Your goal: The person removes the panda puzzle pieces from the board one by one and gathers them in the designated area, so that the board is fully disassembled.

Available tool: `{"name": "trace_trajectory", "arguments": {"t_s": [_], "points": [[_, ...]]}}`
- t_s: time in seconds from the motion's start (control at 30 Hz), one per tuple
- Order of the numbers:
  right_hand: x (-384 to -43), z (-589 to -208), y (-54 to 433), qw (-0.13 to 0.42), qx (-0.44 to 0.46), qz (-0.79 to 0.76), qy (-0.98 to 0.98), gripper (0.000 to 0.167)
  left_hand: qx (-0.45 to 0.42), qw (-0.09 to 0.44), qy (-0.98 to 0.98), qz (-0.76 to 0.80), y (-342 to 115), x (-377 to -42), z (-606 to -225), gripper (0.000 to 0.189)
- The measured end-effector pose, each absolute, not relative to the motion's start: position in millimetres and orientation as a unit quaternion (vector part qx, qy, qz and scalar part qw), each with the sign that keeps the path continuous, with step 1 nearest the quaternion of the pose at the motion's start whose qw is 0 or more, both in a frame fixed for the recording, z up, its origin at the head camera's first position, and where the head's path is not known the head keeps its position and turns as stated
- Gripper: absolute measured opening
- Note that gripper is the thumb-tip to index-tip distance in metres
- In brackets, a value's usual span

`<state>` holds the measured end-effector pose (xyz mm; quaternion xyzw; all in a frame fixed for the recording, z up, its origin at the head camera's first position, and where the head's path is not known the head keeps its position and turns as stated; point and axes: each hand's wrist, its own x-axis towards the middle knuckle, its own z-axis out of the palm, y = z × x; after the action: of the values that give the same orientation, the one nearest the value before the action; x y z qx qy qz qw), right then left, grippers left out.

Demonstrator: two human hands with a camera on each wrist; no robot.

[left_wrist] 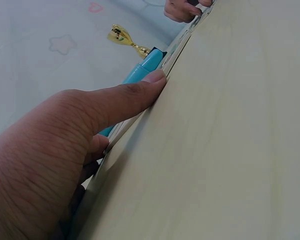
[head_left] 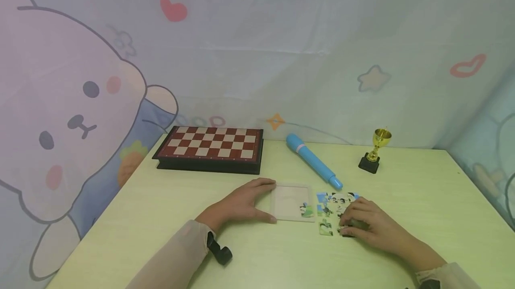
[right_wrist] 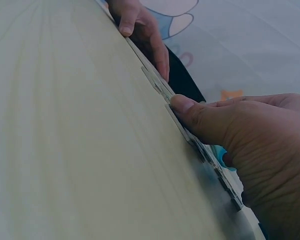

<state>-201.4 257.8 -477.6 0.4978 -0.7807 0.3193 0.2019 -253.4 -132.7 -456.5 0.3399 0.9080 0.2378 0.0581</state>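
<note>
A pale square puzzle tray [head_left: 287, 199] lies flat on the table with one printed piece [head_left: 307, 210] in its lower right corner. My left hand [head_left: 245, 204] holds the tray's left side, thumb at the near corner and fingers at the far one. In the left wrist view its thumb [left_wrist: 140, 92] lies against the tray's edge. Right of the tray, loose puzzle pieces [head_left: 325, 211] with blue, green and panda-like prints lie in rough rows. My right hand [head_left: 374, 226] pinches a puzzle piece [head_left: 347, 232] in the near right part of them; its fingers hide several pieces.
A red and white chessboard box [head_left: 213, 146] stands at the back left. Behind the tray and pieces lies a blue capped tube [head_left: 315, 162], slanting toward them. A small gold trophy [head_left: 376, 150] on a black base stands at the back right. A printed cloth [head_left: 257, 56] hangs behind the table.
</note>
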Motion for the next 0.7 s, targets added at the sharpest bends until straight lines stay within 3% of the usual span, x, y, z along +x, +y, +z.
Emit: {"name": "trace_trajectory", "arguments": {"t_s": [0.4, 0.7], "points": [[-194.9, -462.1, 240.2, 0.200, 0.463, 0.394, -0.768, 0.041, 0.339, 0.059, 0.908, 0.238, -131.6, -253.0, -454.2, 0.101], [-213.7, -453.7, 204.2, 0.146, 0.437, 0.283, -0.841, 0.025, 0.343, 0.057, 0.906, 0.243, -132.0, -253.2, -456.2, 0.100]]}}
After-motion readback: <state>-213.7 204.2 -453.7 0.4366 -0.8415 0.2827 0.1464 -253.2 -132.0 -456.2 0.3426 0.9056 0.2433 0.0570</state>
